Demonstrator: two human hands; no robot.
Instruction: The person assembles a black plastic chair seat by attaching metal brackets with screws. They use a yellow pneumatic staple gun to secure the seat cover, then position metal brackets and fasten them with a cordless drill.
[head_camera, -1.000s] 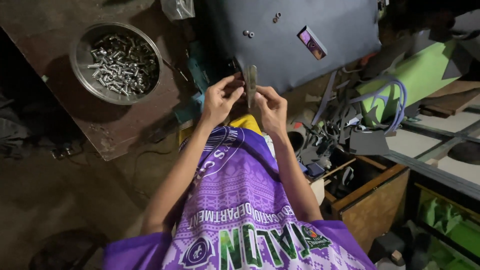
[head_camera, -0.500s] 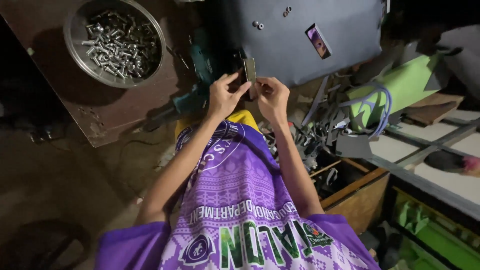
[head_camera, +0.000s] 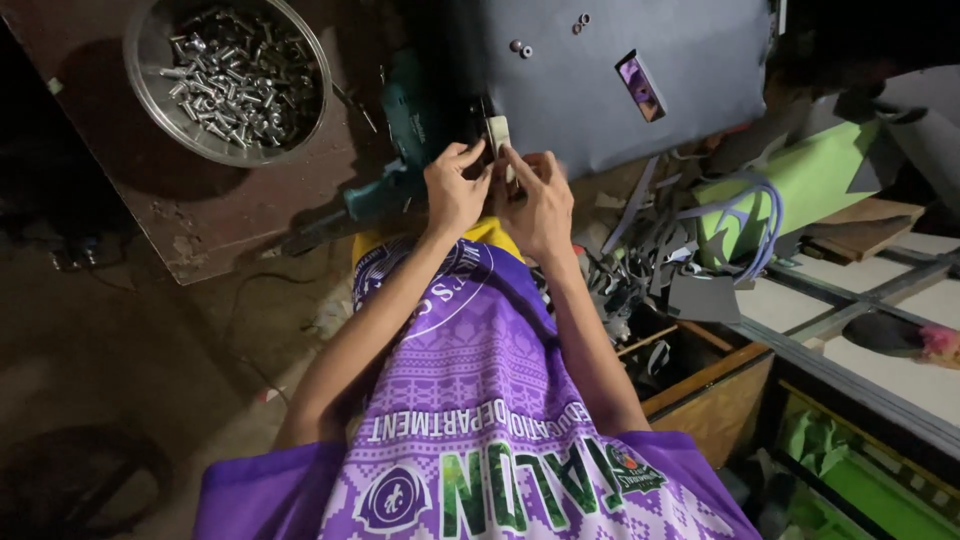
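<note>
Hands are seen just above the middle of the frame, brought close together at the lower edge of a large grey panel (head_camera: 620, 90). A small pale strip (head_camera: 497, 135) stands upright between them, touching the panel's edge. The left hand (head_camera: 455, 195) is closed on the strip from the left, its fingers curled and pinched against it; the right hand (head_camera: 540, 200) is set on the strip's right side, thumb and fingers pressed together around its lower part. Just left of the hands, a teal power drill (head_camera: 405, 150) is laid on a worn brown table (head_camera: 200, 220). In the upper left of the frame, a round metal bowl (head_camera: 150, 100) filled with silvery screws (head_camera: 240, 80) is seen on that table. Right of the hands, a tangle of grey scraps (head_camera: 650, 260) and a green sheet (head_camera: 790, 190) are piled. A purple patterned shirt (head_camera: 480, 400) fills the lower middle of the frame.
</note>
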